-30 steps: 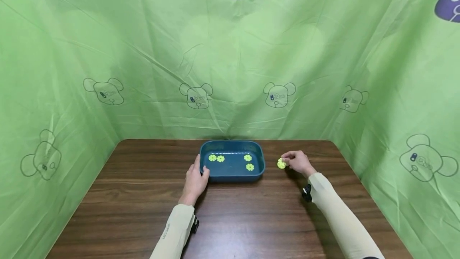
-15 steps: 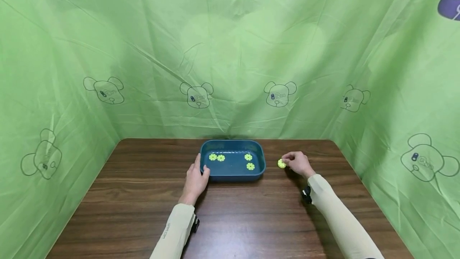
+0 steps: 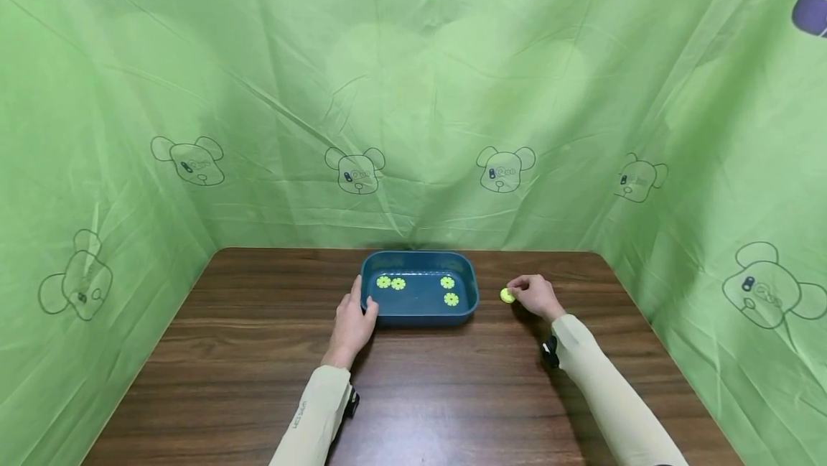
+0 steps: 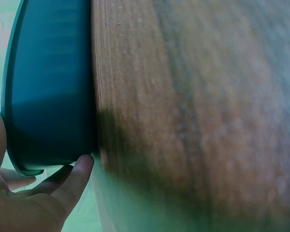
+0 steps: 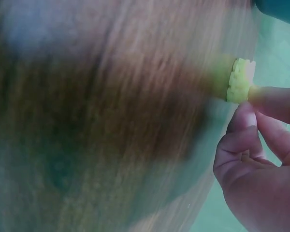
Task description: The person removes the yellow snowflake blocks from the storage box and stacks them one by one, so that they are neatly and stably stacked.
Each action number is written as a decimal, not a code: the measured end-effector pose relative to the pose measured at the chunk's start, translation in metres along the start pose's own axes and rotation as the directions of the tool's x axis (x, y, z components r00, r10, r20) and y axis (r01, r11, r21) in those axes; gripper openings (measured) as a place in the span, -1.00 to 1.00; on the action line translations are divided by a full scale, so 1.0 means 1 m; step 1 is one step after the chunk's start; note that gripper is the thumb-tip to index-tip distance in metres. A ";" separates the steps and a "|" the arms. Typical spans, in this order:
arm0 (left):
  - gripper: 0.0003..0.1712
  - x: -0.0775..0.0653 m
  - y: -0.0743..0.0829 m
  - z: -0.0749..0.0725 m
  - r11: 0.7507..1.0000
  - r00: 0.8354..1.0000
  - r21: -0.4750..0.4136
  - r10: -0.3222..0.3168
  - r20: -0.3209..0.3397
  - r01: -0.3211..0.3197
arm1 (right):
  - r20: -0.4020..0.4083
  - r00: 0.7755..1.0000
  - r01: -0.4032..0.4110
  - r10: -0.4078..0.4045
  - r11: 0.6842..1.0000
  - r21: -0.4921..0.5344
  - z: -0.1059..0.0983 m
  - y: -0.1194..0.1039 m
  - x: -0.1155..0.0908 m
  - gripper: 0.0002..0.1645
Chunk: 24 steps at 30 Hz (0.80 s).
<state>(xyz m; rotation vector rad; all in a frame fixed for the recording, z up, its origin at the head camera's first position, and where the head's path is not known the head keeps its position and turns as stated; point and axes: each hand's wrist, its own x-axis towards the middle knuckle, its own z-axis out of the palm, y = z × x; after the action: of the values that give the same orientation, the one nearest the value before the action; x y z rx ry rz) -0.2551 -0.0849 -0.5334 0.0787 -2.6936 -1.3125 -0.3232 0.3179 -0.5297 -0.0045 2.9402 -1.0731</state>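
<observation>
A dark blue plastic tray (image 3: 420, 320) stands at the back of the table with several yellow-green flower-shaped discs (image 3: 451, 299) flat inside, two at its left and two at its right. My left hand (image 3: 349, 326) holds the tray's near-left corner, thumb over the rim, other fingers along the outer wall; in the left wrist view a fingertip (image 4: 84, 163) touches low on the tray. Right of the tray, my right hand (image 3: 536, 295) pinches a small stack of yellow-green flower discs (image 5: 240, 79) low over the table, thumb and fingertip at its edge. Whether the stack rests on the wood is unclear.
The brown wooden table (image 3: 413, 394) ends behind the tray at a green printed curtain (image 3: 413, 222), which also closes off both sides. Black wrist cameras (image 3: 550, 352) sit under both sleeves.
The right hand has barely moved; the yellow-green stack in its fingers looks flatter and slightly lower. The left hand and tray hold still, apart from a slight shift of the whole view.
</observation>
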 end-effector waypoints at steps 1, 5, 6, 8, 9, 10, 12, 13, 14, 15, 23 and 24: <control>-0.21 0.000 0.000 0.000 1.000 1.000 0.002 -0.001 0.001 0.001 | 0.004 1.000 -0.005 0.005 1.000 0.002 0.000 0.001 0.000 -0.77; -0.21 0.000 0.000 0.000 1.000 1.000 0.002 0.002 -0.002 -0.002 | 0.016 1.000 -0.009 0.008 1.000 0.018 0.001 0.002 0.000 -0.73; -0.21 0.000 0.000 0.000 1.000 1.000 0.001 0.003 -0.003 -0.003 | 0.016 1.000 -0.017 0.017 1.000 0.023 0.001 0.002 0.000 -0.73; -0.21 0.000 0.000 0.000 1.000 1.000 -0.003 0.006 -0.004 -0.006 | 0.016 1.000 -0.022 0.022 0.999 0.023 0.002 0.001 -0.001 -0.73; -0.21 0.000 0.000 0.000 1.000 1.000 -0.004 0.009 -0.005 -0.009 | 0.016 1.000 -0.024 0.024 1.000 0.020 0.001 0.001 -0.001 -0.73; -0.21 0.000 0.000 0.000 1.000 1.000 -0.006 0.008 -0.005 -0.008 | 0.017 1.000 -0.026 0.025 0.999 0.020 0.001 0.000 -0.001 -0.73; -0.21 0.000 0.000 0.000 1.000 1.000 -0.005 0.003 -0.004 -0.003 | 0.019 0.999 -0.033 0.033 0.999 0.019 0.001 0.000 -0.002 -0.73; -0.21 0.000 0.000 0.000 1.000 1.000 -0.005 0.002 -0.005 -0.002 | 0.020 0.999 -0.034 0.033 0.999 0.018 0.001 -0.001 -0.002 -0.73; -0.21 0.000 0.000 0.000 1.000 1.000 -0.003 0.005 -0.007 -0.005 | 0.021 0.999 -0.035 0.034 0.999 0.017 0.001 -0.001 -0.002 -0.73; -0.21 0.000 0.000 0.000 1.000 1.000 -0.002 0.007 -0.009 -0.007 | 0.023 0.999 -0.034 0.034 0.999 0.015 0.001 -0.001 -0.003 -0.73; -0.21 0.000 0.000 0.001 1.000 1.000 -0.008 -0.001 -0.005 0.001 | 0.023 0.999 -0.032 0.032 0.999 0.009 0.001 -0.001 -0.002 -0.74; -0.21 0.000 0.000 0.001 1.000 1.000 -0.010 0.001 -0.007 -0.001 | 0.021 0.999 -0.031 0.031 0.999 0.008 0.001 -0.001 -0.002 -0.74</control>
<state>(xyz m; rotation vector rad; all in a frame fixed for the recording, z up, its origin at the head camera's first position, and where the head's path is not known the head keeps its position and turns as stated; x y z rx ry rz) -0.2548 -0.0840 -0.5344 0.0802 -2.6803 -1.3233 -0.3213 0.3165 -0.5300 0.0295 2.9075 -1.0743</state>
